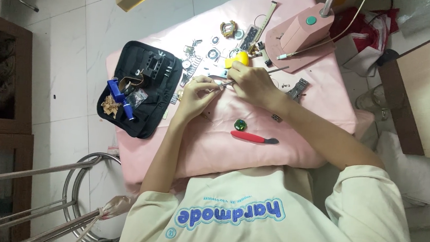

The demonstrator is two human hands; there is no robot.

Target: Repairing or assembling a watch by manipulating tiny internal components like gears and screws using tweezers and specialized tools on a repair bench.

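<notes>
Your two hands meet over the middle of the pink-covered worktop [296, 138]. Your left hand [194, 97] is closed around a small metal piece, probably a watch part, but it is too small to tell exactly. Your right hand [249, 82] is closed on a thin metal tool [276, 69], and its tip touches that piece. The step in hand seems to be fine work on the small part, prying or pushing something.

The next move, I think, calls for a steady left grip and only light pressure, because the tip could slip toward your fingers.

Near you lie a red-handled tool [253, 137] and a small green round object [240, 124]. The open black tool case [143, 86] is just to the left, and loose metal parts [211, 50] are scattered behind your hands, beside the pink lamp base [303, 35].
</notes>
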